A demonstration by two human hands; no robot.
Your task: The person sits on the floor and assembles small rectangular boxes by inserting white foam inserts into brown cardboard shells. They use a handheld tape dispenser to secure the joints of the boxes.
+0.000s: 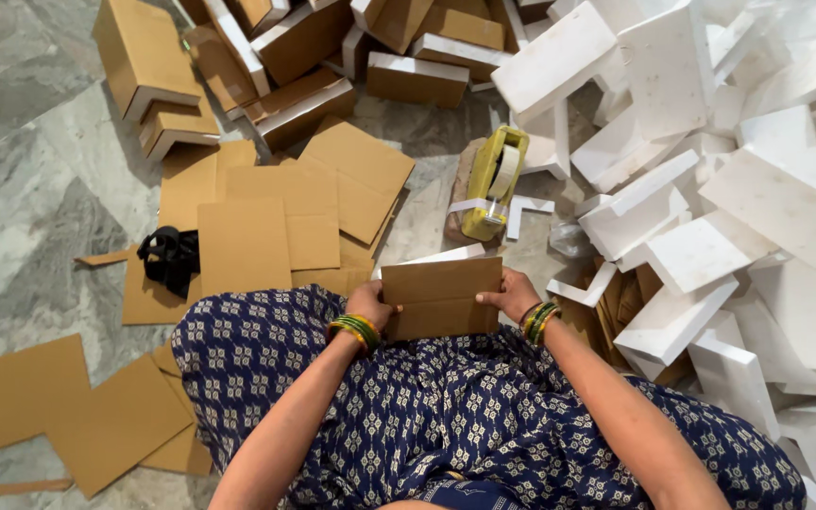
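I sit on the floor in a dark blue patterned garment. My left hand grips the left edge of a brown cardboard piece resting on my lap. My right hand grips its right edge. The cardboard is wrapped around a white foam block whose edge shows just above it. Green bangles circle both wrists. A yellow tape dispenser lies on the floor just beyond the cardboard piece.
Flat cardboard sheets lie spread ahead left, more sheets at near left. A black strap bundle rests on them. Wrapped blocks are stacked at the top. A big pile of white foam pieces fills the right.
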